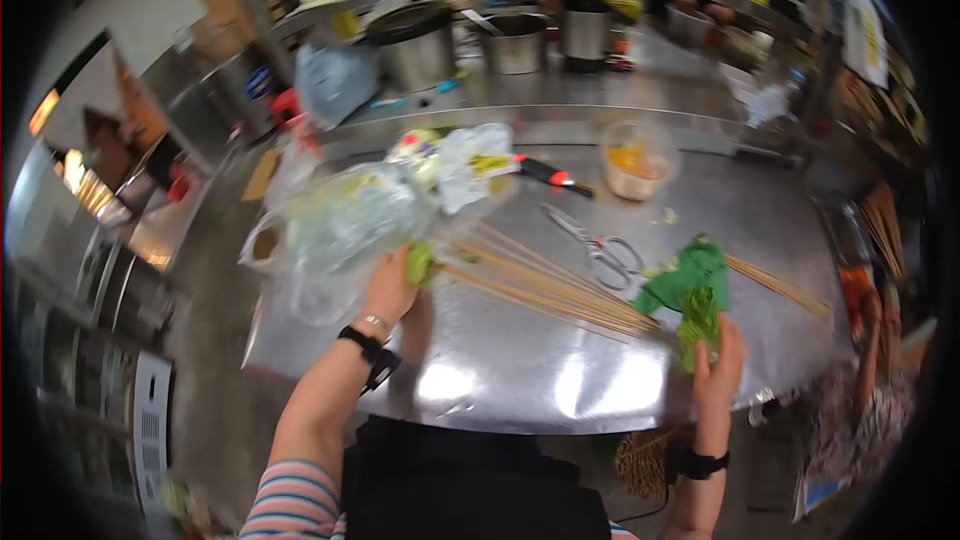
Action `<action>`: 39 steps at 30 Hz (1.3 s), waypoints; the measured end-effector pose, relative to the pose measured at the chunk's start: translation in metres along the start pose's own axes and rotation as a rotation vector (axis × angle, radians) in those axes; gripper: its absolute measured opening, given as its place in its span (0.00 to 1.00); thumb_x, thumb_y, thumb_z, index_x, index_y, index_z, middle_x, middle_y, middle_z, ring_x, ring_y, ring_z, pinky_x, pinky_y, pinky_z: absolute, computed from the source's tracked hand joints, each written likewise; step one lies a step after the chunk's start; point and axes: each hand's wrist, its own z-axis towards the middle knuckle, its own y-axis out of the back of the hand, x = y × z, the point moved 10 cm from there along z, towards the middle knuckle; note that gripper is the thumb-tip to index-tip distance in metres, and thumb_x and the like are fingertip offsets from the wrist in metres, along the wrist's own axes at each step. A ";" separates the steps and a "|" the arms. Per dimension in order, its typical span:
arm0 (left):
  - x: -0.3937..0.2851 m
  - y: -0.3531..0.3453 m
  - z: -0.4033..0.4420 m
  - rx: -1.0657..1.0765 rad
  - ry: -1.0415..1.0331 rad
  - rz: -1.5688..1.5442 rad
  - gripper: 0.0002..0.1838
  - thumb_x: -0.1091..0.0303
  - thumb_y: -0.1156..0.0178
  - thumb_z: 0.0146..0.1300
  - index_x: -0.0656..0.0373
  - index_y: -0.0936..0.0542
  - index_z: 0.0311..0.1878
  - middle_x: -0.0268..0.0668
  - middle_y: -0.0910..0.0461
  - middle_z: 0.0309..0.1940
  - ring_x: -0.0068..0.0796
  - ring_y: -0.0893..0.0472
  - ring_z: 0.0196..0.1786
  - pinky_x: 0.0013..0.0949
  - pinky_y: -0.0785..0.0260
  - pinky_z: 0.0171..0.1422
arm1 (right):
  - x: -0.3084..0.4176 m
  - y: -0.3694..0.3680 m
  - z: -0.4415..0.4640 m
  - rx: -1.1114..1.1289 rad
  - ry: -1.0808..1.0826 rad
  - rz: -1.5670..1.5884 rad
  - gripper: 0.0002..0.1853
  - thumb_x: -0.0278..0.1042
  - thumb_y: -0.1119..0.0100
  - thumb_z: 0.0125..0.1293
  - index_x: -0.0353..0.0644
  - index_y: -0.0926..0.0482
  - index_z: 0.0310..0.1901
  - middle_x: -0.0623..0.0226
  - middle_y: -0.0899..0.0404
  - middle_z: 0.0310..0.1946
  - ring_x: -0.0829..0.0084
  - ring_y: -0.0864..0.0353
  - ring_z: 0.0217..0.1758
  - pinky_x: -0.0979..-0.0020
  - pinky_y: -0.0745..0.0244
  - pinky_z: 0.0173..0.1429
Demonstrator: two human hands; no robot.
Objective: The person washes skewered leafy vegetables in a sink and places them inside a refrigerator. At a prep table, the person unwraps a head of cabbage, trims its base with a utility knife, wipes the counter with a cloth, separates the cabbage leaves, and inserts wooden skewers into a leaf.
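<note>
Green leaves [698, 325] in curled right fingers [735, 345]

Commercial-style kitchen, steel worktop [520, 355], steel shelving [680, 80], metal pots [418, 55], leafy greens [698, 320]

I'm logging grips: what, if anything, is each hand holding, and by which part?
The right hand holds greens by their lower part. The left hand is at a leaf; blur hides whether, or where, it grips.
</note>
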 end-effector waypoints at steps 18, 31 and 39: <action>-0.092 0.091 -0.078 -0.062 -0.723 -0.606 0.34 0.62 0.33 0.58 0.57 0.35 0.66 0.48 0.32 0.62 0.49 0.27 0.60 0.40 0.33 0.64 | 0.213 -0.123 0.019 0.585 -0.261 1.442 0.33 0.19 0.40 0.59 0.40 0.38 0.67 0.63 0.26 0.53 0.79 0.23 0.37 0.78 0.25 0.37; 0.118 0.081 0.026 -0.210 -0.418 0.258 0.21 0.71 0.41 0.54 0.46 0.23 0.53 0.44 0.31 0.62 0.51 0.35 0.68 0.66 0.47 0.67 | 0.227 -0.124 0.149 0.260 0.141 0.289 0.25 0.20 0.34 0.48 0.40 0.25 0.52 0.53 0.28 0.55 0.55 0.22 0.49 0.63 0.24 0.50; 0.172 0.104 0.026 -0.285 -0.437 0.162 0.12 0.75 0.44 0.48 0.56 0.20 0.39 0.42 0.27 0.52 0.44 0.30 0.60 0.49 0.39 0.64 | 0.469 -0.266 0.180 0.594 0.651 0.296 0.46 0.27 0.31 0.47 0.66 0.37 0.70 0.49 0.46 0.71 0.45 0.44 0.72 0.45 0.33 0.63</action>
